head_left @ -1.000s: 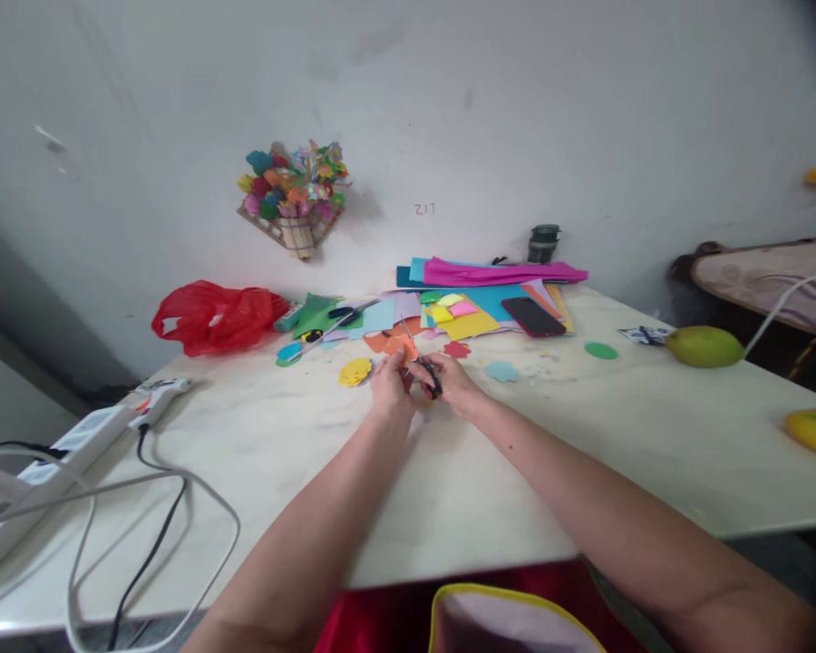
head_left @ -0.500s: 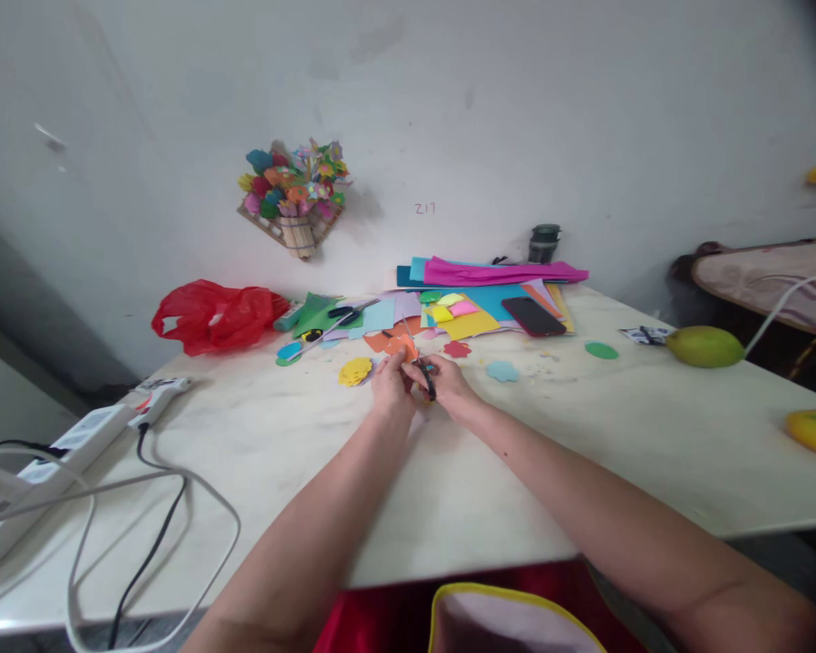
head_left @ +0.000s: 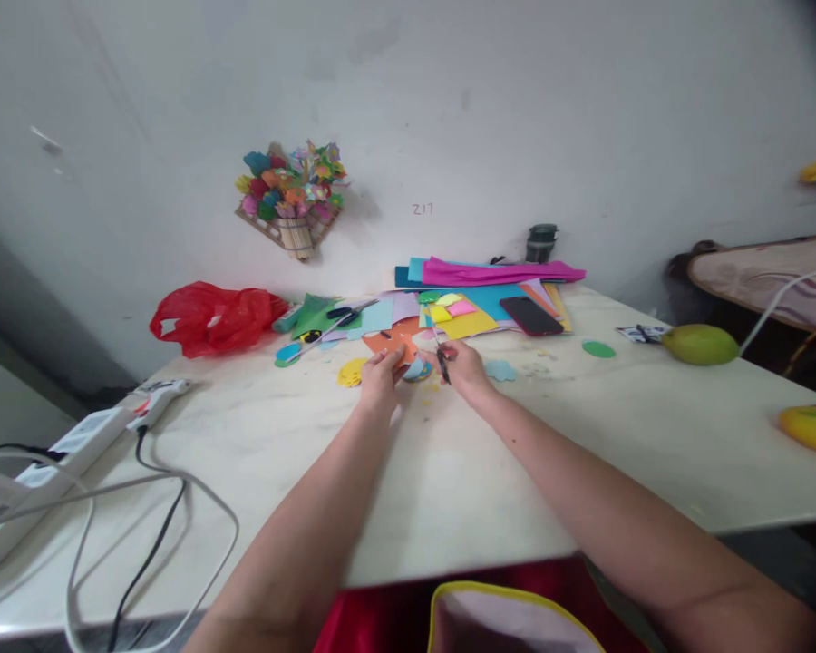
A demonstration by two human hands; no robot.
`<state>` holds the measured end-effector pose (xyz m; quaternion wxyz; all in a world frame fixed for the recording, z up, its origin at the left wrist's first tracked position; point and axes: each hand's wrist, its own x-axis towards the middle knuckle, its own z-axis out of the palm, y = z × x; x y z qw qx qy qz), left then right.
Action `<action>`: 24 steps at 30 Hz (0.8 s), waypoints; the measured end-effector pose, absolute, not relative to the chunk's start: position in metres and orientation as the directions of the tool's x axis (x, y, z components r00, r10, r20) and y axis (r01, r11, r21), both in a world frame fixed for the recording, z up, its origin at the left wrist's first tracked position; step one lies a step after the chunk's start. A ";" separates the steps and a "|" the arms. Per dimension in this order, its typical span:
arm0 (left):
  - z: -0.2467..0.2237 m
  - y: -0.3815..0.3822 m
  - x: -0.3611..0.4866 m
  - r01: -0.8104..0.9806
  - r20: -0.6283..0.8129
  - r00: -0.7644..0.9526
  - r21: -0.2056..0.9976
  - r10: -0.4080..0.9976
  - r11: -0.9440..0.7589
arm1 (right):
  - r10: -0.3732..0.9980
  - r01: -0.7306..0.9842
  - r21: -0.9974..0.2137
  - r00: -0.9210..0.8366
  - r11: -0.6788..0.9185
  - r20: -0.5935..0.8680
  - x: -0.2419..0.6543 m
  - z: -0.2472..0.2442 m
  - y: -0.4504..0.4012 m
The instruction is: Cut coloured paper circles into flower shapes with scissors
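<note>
My left hand (head_left: 379, 379) pinches a small orange paper piece (head_left: 406, 353) between thumb and fingers. To its right, my right hand (head_left: 467, 370) is closed round the dark handles of a pair of scissors (head_left: 442, 364), whose blades point away from me, apart from the orange piece. Between the hands lie blue round paper cutouts (head_left: 419, 370), partly covered. Yellow paper cutouts (head_left: 350, 373) rest just left of my left hand, and a light blue flower cutout (head_left: 501, 370) is right of my right hand. Part of a red cutout is hidden behind the right hand.
Coloured sheets (head_left: 482, 319), a phone (head_left: 531, 316) and a second pair of scissors (head_left: 351, 313) lie toward the wall. A red plastic bag (head_left: 214, 317) sits back left. A power strip (head_left: 85, 440) with cables is left, a green mango (head_left: 702, 345) right.
My hands have moved apart: the right hand carries the scissors rightward off the orange paper, and the left shifts slightly left. Blue cutouts now show between them; the red cutout is mostly covered.
</note>
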<state>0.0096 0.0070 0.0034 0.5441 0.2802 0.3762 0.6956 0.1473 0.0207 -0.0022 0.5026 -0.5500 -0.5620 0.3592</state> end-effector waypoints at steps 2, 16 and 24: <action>0.004 0.008 0.006 -0.516 -0.005 -0.226 0.848 0.974 -0.116 | 0.968 0.445 -0.888 0.151 0.113 0.199 0.162 0.002 0.026; 0.004 0.006 0.002 -0.446 0.051 -0.057 0.892 0.997 -0.071 | 0.995 0.960 -0.276 -0.011 0.038 0.098 0.183 0.024 0.018; 0.004 0.005 0.002 -0.374 -0.006 0.009 0.928 1.000 0.009 | 0.980 0.931 -0.315 -0.197 0.185 -0.006 0.192 0.031 0.014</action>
